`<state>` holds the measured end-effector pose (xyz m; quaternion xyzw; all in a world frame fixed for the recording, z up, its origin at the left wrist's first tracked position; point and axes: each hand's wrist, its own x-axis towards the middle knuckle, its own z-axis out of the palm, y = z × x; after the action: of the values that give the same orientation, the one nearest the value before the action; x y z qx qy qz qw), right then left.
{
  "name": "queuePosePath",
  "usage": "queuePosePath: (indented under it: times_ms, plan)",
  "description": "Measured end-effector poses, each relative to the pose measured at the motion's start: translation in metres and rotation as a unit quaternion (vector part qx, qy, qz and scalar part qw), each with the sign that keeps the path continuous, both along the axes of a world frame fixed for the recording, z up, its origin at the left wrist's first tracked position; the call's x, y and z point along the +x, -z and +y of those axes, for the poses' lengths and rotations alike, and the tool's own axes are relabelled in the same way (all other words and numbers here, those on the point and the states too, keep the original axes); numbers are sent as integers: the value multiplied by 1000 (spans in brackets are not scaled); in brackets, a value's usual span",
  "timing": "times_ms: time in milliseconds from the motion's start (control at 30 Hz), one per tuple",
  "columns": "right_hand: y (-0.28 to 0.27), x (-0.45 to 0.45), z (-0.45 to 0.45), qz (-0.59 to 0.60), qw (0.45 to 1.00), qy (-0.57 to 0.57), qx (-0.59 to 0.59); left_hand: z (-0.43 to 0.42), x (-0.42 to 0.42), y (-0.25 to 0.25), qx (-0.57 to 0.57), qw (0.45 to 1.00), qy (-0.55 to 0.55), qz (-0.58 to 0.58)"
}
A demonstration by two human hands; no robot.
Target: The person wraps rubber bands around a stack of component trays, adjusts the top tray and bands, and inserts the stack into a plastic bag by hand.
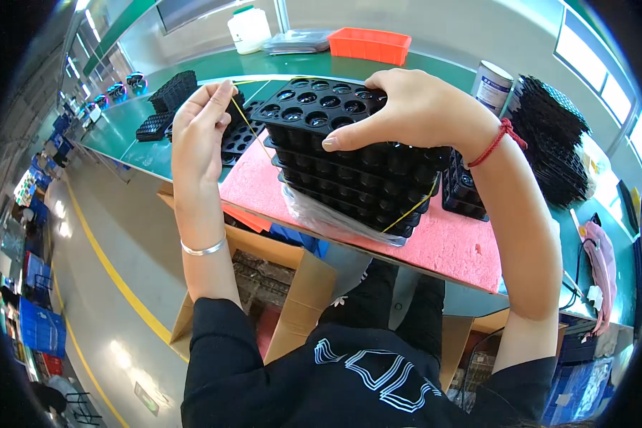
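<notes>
A stack of black plastic trays (357,164) with round pockets stands on a pink foam mat (456,250), a clear plastic bag (321,214) beneath it. My left hand (205,121) is raised left of the stack, thumb and fingers pinching a thin yellow band (244,113) that stretches toward the trays. Part of the band runs slantwise across the stack's lower right corner. On the top tray rests my right hand (406,110), its thumb along the front edge and its fingers over the back right, gripping the stack. The band's path behind the stack is largely hidden.
More black trays stand at the left (172,93) and right (549,135) of the green table (139,153). Behind are a red bin (369,47), a white jar (250,30) and a can (492,85). A cardboard box (303,292) lies below; pink cloth (601,267) hangs right.
</notes>
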<state>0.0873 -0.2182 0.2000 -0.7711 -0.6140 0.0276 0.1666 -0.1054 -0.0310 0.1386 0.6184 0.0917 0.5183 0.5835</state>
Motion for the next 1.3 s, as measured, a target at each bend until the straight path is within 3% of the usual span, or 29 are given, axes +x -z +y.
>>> queuePosePath:
  times_ms: [167, 467, 700, 800, 900, 1000, 1033, 1067, 1133, 1200, 1267, 1300]
  plan:
    - [-2, 0, 0, 7, 1000, 0, -10, 27, 7, 14, -116, 991, 52, -33]
    - [-2, -1, -2, -9, 1000, 2, 9, 22, 19, 7, -110, 993, 52, -2]
    - [3, 3, 1, 9, 1000, 1, 0, -4, 5, -8, -127, 984, 76, 99]
    - [3, 2, 0, -17, 1000, 3, 20, 9, -8, -10, -105, 973, 166, 125]
    - [2, 2, 0, 7, 1000, -3, 3, 31, -5, -23, -127, 922, 348, 111]
    - [3, 3, 2, 7, 1000, 1, 0, 26, 13, -28, -125, 952, 273, 57]
    - [2, 3, 1, 5, 1000, 1, 0, 44, 15, -21, -97, 923, 371, 26]
    - [2, 3, 1, 0, 1000, 3, 7, 38, 19, -18, -96, 923, 371, 25]
    - [2, 3, 0, -4, 1000, 6, 14, 21, 29, -10, -14, 988, 155, -19]
    - [2, 1, -1, -18, 1000, 6, 21, 31, 30, 4, 42, 989, 142, 3]
    - [2, 3, 0, -11, 1000, 2, 15, 35, 30, 15, 267, 962, 4, 58]
    - [3, 4, 1, -2, 1000, -4, 10, 35, 28, 16, 278, 958, 8, 65]
